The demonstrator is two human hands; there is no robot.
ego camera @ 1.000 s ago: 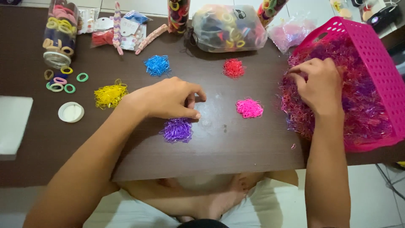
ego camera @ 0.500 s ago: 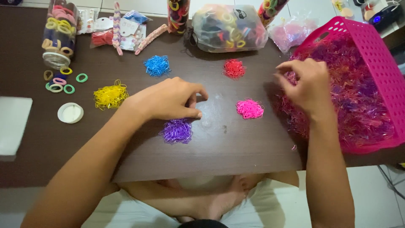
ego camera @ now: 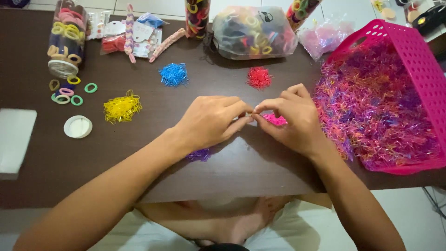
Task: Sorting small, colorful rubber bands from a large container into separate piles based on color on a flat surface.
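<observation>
My left hand and my right hand meet fingertip to fingertip over the middle of the dark table. Between them they pinch a tiny pale elastic band, barely visible. The pink pile lies just under my right fingers, partly hidden. My left wrist covers most of the purple pile. The blue pile, red pile and yellow pile lie apart, farther back. A pink perforated basket at the right holds a mass of mixed bands.
A clear jar of hair ties lies at the back left, with loose ties and a white lid near it. Accessory packets, a clear bag of ties and a pink bag line the back. A white pad sits at the left.
My right hand has left the basket and come left to the table's middle. My left hand has shifted right off the purple pile, and the two now touch at the fingertips.
</observation>
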